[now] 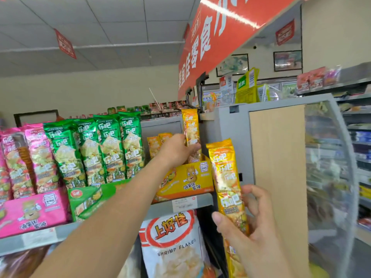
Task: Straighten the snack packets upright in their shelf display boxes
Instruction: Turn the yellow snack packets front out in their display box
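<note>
Left hand (175,149) grips tall yellow packet (191,127), upright in yellow display box (186,178) on shelf (180,204). Right hand (255,223) pinches second yellow packet (225,177) just right of box, outside it. First packet's base hidden by hand and box wall. Second packet's lower end cut off at frame bottom.

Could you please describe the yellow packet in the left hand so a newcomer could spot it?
On the grey shelf, find the yellow display box at the right end, past the pink box and green box. The yellow packet gripped by the left hand stands upright in it, rising above the lower yellow packets, unlike the loose packet in the right hand.
</note>
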Demonstrator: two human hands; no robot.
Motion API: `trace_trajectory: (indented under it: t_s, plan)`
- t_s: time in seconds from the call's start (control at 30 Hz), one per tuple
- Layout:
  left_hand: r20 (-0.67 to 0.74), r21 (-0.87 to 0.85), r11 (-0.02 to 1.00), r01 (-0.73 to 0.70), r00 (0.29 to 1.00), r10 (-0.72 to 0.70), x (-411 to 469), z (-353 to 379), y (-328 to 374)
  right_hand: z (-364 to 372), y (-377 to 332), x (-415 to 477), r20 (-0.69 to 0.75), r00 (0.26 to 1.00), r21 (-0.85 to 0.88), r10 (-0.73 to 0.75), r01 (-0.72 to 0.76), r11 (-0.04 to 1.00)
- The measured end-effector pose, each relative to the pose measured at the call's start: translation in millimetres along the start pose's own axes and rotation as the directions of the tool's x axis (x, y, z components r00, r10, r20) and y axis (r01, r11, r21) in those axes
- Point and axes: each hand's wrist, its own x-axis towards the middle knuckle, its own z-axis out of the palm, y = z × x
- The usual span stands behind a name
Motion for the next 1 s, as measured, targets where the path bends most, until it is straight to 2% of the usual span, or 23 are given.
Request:
trace_trajectory:
  t_s: [0.1, 0.17, 0.2, 0.27, 0.3, 0.33, 0.37, 0.4, 0.47, 0.6, 0.7, 0.87, 1.0]
  plan:
    - [0.061, 0.262, 0.965, 0.001, 0.998, -0.017, -0.6, -0.2, 5.1, 2.2, 4.1, -1.9, 0.017, 1.0, -0.001, -0.004, 0.004, 1.0]
    - [-0.004, 0.333, 0.943, -0.004, 1.0, 0.005, -11.8, -3.9, 11.3, 4.8, 6.6, -4.7, 0.027, 1.0, 0.017, 0.002, -0.003, 1.0]
    - [-0.079, 0.328, 0.945, -0.023, 0.996, 0.051, -21.5, -7.8, 13.5, 5.9, 7.8, -6.2, 0.037, 0.999, 0.042, 0.011, -0.012, 0.999]
    - [-0.275, 0.127, 0.988, -0.091, 0.954, 0.123, -49.6, -14.1, 16.6, 6.4, 9.9, -8.9, 0.073, 0.996, 0.121, 0.054, -0.063, 0.991]
    - [-0.308, -0.12, 0.985, -0.127, 0.948, 0.085, -65.7, -14.9, 17.3, 6.7, 10.6, -9.6, 0.097, 0.992, 0.158, 0.085, -0.1, 0.982]
    - [-0.26, -0.414, 0.899, -0.143, 0.965, 0.034, -85.8, -14.8, 19.4, 7.2, 11.3, -10.6, 0.121, 0.986, 0.188, 0.113, -0.134, 0.973]
    - [-0.162, -0.639, 0.761, -0.109, 0.987, 0.006, -106.3, -13.1, 22.5, 7.5, 11.3, -11.1, 0.141, 0.982, 0.214, 0.125, -0.153, 0.965]
    - [-0.067, -0.768, 0.638, -0.062, 0.998, 0.016, -124.6, -10.2, 26.0, 7.7, 11.1, -11.3, 0.158, 0.979, 0.239, 0.125, -0.161, 0.958]
    - [-0.038, -0.844, 0.533, -0.053, 0.999, 0.039, -148.1, 0.2, 28.8, 10.0, 11.4, -13.5, 0.18, 0.977, 0.274, 0.118, -0.165, 0.948]
    - [-0.132, -0.898, 0.436, -0.063, 0.983, -0.13, -156.3, 6.2, 33.1, 12.3, 10.1, -20.5, 0.247, 0.963, 0.255, 0.111, -0.175, 0.951]
    - [-0.069, -0.939, 0.345, -0.007, 0.983, -0.168, -155.2, 0.8, 33.7, 11.4, 9.0, -23.7, 0.292, 0.946, 0.241, 0.141, -0.215, 0.946]
    - [-0.024, -0.966, 0.256, 0.035, 0.974, -0.224, -153.5, 3.2, 36.3, 8.9, 11.0, -30.7, 0.336, 0.926, 0.128, 0.172, -0.226, 0.966]
    - [-0.004, -0.994, 0.109, 0.031, 0.954, -0.301, -147.2, 3.3, 43.4, 6.0, 12.8, -32.9, 0.4, 0.891, 0.135, 0.215, -0.289, 0.948]
